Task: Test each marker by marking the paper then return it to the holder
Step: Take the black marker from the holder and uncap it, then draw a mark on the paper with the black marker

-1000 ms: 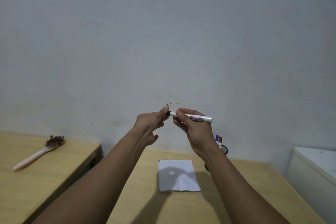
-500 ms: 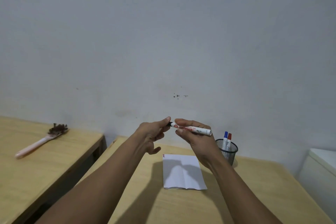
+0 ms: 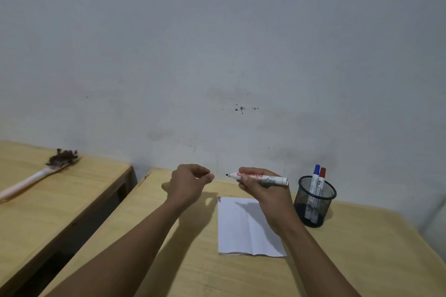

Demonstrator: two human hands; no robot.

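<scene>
My right hand (image 3: pixel 263 191) holds a white marker (image 3: pixel 277 180) level above the table, with its bare black tip pointing left. My left hand (image 3: pixel 189 183) hovers a short gap to the left of that tip, fingers pinched together; the marker's cap is hidden inside them. Below the hands a white sheet of paper (image 3: pixel 241 229) lies flat, with small red marks at its top left corner. To the right stands a black mesh holder (image 3: pixel 313 202) with a blue-capped marker (image 3: pixel 316 173) and a red-capped marker (image 3: pixel 322 173) upright in it.
The paper and holder rest on a light wooden table (image 3: pixel 362 248) against a grey wall. A second wooden table (image 3: pixel 48 212) stands to the left across a dark gap, with a pink-handled brush (image 3: pixel 36 179) lying on it.
My hands have come down toward the table and moved apart. The black cap that my left fingers pinched is off the marker, so its tip is now bare.
</scene>
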